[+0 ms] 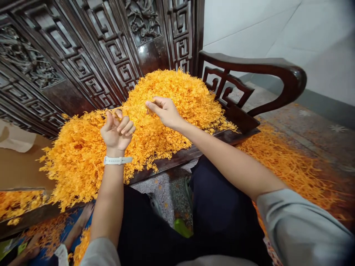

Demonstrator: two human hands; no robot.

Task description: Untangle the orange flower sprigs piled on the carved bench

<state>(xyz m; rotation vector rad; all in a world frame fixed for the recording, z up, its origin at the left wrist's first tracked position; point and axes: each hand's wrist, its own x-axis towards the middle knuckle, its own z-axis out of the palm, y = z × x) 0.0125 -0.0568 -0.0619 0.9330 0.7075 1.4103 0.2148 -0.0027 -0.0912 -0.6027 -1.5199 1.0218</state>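
Observation:
A big heap of orange flower sprigs (172, 96) covers the seat of a dark carved wooden bench (180, 157). My left hand (117, 131), with a white band at the wrist, is closed and pinches a thin orange sprig (112, 110) above the heap. My right hand (163, 110) reaches over the middle of the pile. Its fingers are pinched on a small bit of the orange flowers. The two hands are about a hand's width apart.
The bench's carved back (83, 55) rises behind the heap and its curved armrest (263, 68) stands at the right. More orange sprigs (285, 162) lie on the floor at the right and lower left. A brown cardboard sheet (16, 166) sits at the left.

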